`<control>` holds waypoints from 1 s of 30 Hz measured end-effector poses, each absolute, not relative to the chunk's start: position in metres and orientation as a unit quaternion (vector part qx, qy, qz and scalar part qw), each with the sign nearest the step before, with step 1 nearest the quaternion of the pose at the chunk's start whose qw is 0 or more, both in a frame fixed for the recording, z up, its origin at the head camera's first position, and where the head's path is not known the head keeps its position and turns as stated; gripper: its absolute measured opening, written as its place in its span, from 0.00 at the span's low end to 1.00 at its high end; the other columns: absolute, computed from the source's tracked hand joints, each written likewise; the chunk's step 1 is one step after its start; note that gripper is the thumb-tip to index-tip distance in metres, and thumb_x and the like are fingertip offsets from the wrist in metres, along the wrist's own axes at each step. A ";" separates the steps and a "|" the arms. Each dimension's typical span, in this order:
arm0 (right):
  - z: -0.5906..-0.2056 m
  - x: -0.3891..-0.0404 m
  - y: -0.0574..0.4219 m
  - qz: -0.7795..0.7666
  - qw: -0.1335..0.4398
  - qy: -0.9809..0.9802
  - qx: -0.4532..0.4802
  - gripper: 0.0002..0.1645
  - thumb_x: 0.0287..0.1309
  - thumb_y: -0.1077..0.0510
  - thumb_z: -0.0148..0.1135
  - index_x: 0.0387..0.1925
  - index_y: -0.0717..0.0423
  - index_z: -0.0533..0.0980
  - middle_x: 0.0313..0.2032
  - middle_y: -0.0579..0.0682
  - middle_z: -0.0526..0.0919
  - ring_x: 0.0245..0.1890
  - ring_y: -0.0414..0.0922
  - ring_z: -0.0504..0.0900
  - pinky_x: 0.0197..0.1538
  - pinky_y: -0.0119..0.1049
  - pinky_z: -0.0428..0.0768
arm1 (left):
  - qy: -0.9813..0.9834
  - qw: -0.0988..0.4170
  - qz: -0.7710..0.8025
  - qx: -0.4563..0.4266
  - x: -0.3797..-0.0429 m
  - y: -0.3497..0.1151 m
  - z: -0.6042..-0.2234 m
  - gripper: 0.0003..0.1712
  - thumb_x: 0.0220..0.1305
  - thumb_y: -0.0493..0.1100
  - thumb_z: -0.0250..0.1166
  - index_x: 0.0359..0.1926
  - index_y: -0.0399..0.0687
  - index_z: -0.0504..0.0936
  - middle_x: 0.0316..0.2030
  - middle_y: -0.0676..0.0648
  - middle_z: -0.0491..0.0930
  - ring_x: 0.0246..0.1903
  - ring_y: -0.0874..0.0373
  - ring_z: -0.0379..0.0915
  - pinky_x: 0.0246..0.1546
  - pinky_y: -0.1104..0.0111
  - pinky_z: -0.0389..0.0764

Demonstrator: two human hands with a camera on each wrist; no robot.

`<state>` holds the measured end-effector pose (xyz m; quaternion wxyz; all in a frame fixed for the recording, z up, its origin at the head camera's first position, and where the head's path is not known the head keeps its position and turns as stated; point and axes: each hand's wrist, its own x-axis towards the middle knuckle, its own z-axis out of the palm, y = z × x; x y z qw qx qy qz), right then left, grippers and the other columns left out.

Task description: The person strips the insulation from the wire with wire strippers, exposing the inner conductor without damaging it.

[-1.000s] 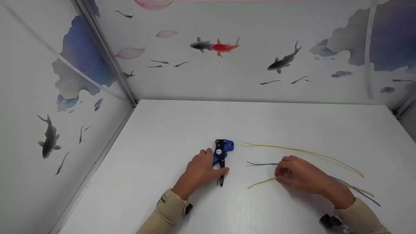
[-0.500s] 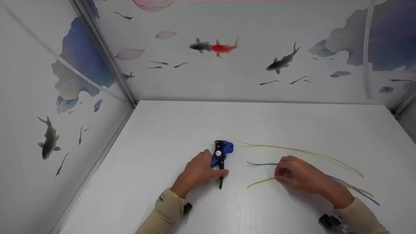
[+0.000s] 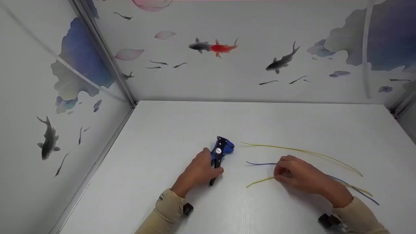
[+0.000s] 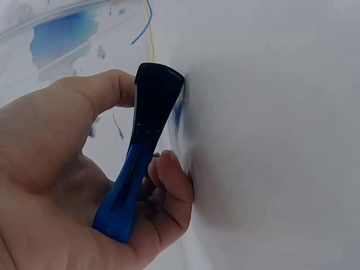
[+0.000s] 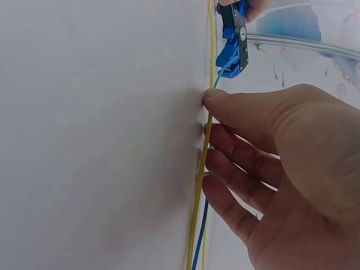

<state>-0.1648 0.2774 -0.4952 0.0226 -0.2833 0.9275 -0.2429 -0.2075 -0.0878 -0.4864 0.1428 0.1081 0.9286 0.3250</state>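
My left hand (image 3: 195, 172) holds a blue-and-black wire stripper (image 3: 218, 150) by its handles, head pointing away from me. In the left wrist view, fingers and thumb surround the tool's handle (image 4: 126, 183). My right hand (image 3: 304, 178) rests on the table over a blue wire (image 3: 260, 164) and the nearer yellow wire (image 3: 260, 182). Its thumb touches the yellow wire (image 5: 197, 211) in the right wrist view, with the fingertips spaced along the table and no clear pinch. Both wires pass under this hand and cross beyond it.
Another yellow wire (image 3: 302, 150) lies farther back on the white table (image 3: 182, 123). A patterned back wall (image 3: 240, 81) and a left side panel (image 3: 29, 97) enclose the table. A black wrist camera (image 3: 329, 221) sits below the right forearm.
The left hand has tilted the wire stripper, swinging its head to the right and its handle ends to the left. The right hand and the wires stay put.
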 end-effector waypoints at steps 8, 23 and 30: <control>-0.497 -0.164 0.276 -0.245 0.008 0.927 -0.285 0.07 0.70 0.57 0.74 0.40 0.40 0.82 0.38 0.33 0.80 0.40 0.31 0.76 0.44 0.34 0.81 | 0.910 0.114 0.389 0.087 -0.215 -0.093 -0.487 0.45 0.65 0.49 0.74 0.71 0.30 0.63 0.42 0.40 0.81 0.32 0.56 0.79 0.29 0.66 0.80; -0.493 -0.169 0.277 -0.291 -0.006 0.915 -0.281 0.09 0.76 0.63 0.65 0.46 0.45 0.76 0.37 0.39 0.83 0.36 0.32 0.77 0.40 0.30 0.79 | 0.650 0.174 0.736 0.075 -0.213 -0.080 -0.478 0.40 0.71 0.45 0.75 0.75 0.48 0.65 0.48 0.38 0.85 0.41 0.47 0.92 0.49 0.49 0.92; -0.490 -0.169 0.276 -0.289 -0.059 0.922 -0.252 0.11 0.74 0.64 0.67 0.47 0.46 0.76 0.35 0.42 0.83 0.32 0.32 0.75 0.36 0.29 0.78 | 0.548 0.215 0.801 0.106 -0.209 -0.076 -0.477 0.40 0.76 0.43 0.71 0.81 0.58 0.61 0.48 0.43 0.78 0.42 0.53 0.81 0.52 0.47 0.91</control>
